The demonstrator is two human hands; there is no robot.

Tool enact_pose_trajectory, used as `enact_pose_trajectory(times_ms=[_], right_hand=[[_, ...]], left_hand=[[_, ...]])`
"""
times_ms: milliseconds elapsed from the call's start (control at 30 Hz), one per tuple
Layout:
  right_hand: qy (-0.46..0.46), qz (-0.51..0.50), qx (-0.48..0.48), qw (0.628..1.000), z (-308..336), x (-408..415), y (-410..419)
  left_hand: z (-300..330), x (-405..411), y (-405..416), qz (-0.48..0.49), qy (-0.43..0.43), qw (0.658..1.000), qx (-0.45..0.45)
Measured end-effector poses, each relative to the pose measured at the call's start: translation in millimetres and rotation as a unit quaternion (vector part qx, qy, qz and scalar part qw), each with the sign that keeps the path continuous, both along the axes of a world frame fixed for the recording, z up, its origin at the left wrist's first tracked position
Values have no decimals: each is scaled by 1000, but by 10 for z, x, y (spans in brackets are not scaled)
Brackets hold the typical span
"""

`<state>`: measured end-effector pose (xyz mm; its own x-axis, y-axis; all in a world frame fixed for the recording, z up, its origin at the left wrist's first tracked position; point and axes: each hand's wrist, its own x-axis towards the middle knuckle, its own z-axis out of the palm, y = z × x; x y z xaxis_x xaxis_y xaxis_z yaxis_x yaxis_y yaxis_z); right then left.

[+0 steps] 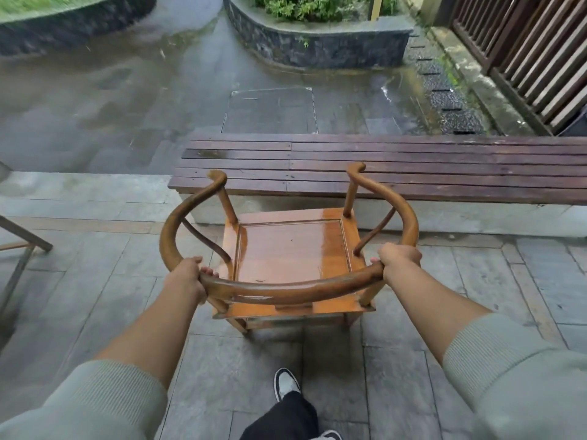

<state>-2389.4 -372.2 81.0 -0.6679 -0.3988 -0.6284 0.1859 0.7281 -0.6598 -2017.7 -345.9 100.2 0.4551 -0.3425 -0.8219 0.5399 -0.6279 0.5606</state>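
I grip the wooden chair (290, 249) at the frame's centre by its curved top rail: my left hand (187, 276) wraps the rail's left bend, my right hand (398, 257) its right bend, fingers (209, 270) curled fully around. A slatted bench (413, 168) lies just beyond it.

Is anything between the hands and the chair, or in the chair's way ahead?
Nothing separates them: left hand and right hand both grip the curved top rail of the wooden armchair. Directly ahead, a slatted wooden bench runs across its front.
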Motion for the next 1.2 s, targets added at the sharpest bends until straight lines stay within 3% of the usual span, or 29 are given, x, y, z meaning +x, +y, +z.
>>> enact_pose_trajectory(times_ms=[100,233,533,767,1200], right_hand=[[-152,-95,-41,983,-58,-103,-43],[-241,-79,-83,964,-118,-172,-26],[-226,-57,-53,971,-183,-275,-47],[-201,-77,-58,975,-150,-203,-20],[-234,-68,-90,966,-254,-302,-51]], left_hand=[[-58,46,-75,24,61,998,-23],[-49,49,-7,19,114,992,-59],[-40,122,-49,-40,85,995,-19],[-202,199,-42,55,128,987,-83],[-242,138,-26,66,118,987,-84]])
